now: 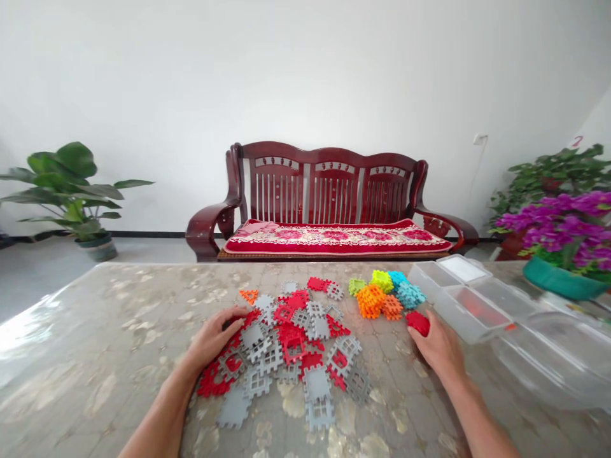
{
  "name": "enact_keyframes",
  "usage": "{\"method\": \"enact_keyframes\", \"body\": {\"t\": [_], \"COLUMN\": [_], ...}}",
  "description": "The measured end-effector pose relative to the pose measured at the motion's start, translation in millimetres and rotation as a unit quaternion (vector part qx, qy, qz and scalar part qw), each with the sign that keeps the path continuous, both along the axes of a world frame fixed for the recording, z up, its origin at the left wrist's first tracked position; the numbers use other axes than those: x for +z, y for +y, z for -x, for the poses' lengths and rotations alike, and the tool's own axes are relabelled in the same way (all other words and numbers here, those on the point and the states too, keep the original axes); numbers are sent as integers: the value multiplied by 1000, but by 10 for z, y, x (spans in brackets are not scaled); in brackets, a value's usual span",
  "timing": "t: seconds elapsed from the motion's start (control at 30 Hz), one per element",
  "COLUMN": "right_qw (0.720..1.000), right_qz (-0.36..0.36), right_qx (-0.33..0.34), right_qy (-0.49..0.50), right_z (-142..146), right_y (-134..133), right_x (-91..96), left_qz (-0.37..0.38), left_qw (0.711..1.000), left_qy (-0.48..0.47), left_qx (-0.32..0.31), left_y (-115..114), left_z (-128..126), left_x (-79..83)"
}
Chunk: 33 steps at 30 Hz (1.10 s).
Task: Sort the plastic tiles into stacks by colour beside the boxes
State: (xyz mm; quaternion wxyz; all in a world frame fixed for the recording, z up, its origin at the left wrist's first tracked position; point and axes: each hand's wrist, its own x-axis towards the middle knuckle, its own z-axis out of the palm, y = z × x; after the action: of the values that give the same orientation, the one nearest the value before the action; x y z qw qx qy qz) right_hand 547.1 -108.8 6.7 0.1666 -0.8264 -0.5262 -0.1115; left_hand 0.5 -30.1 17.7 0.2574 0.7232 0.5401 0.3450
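Note:
Grey and red interlocking plastic tiles [258, 383] lie in a loose, overlapping heap on the table in front of me. My left hand [217, 335] is at the heap's left edge, thumb and fingers curled in around the edge of a red tile [250, 317]. To the right of the heap, my right hand [440, 348] grips a small stack of red tiles [418, 323] between thumb and fingers. Just beyond that stack are sorted stacks of orange tiles [370, 301], yellow-green tiles [382, 280] and blue tiles [409, 295]. One orange triangular piece [248, 296] lies behind the heap.
A clear divided plastic box [470, 312] stands to the right of my right hand, with some red inside. A teal pot [563, 280] of purple flowers sits at the table's right. Behind the patterned tabletop [119, 356] stands a wooden bench [334, 184].

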Motion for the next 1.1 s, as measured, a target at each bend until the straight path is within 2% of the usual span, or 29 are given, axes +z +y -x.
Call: {"method": "enact_keyframes", "body": {"t": [0.1, 0.2, 0.3, 0.4, 0.47, 0.53, 0.63, 0.7, 0.8, 0.87, 0.97, 1.1], "right_qw": [1000, 999, 989, 957, 939, 922, 910, 929, 940, 940, 939, 936], "right_qz": [-10, -27, -127, -216, -180, -107, -32, 20, 75, 94, 120, 125], "right_qx": [13, 22, 78, 182, 251, 311, 363, 342, 323, 322, 318, 327], "right_qy": [0, -2, -5, 62, 153, 203, 195, 139, 77, 64, 45, 29], "right_z": [-39, -49, 63, 421, 793, 1200, 1701, 1900, 2034, 2065, 2086, 2110], "right_y": [-3, -68, -164, -189, -108, 78, 522, 857, 1278, 1463, 1612, 1667], "right_x": [-47, 25, 203, 373, 430, 447, 463, 486, 516, 515, 484, 451], "left_qz": [-4, -12, -20, -25, -26, -23, -10, -4, -4, -5, -9, -16], "left_qw": [1000, 1000, 1000, 999, 999, 999, 1000, 999, 999, 999, 999, 999], "left_qy": [2, 10, 18, 24, 26, 22, 10, 8, 13, 15, 17, 23], "left_qx": [5, 0, -7, -4, -3, -1, 16, 33, 41, 38, 38, 34], "left_y": [-29, -43, -43, -36, -32, -28, -23, -18, -5, 5, 18, 24], "left_z": [2, 10, 10, 1, -7, -12, -6, 6, 20, 22, 19, 21], "left_x": [-1, -18, -31, -29, -20, -10, -4, -10, -24, -33, -45, -55]}}
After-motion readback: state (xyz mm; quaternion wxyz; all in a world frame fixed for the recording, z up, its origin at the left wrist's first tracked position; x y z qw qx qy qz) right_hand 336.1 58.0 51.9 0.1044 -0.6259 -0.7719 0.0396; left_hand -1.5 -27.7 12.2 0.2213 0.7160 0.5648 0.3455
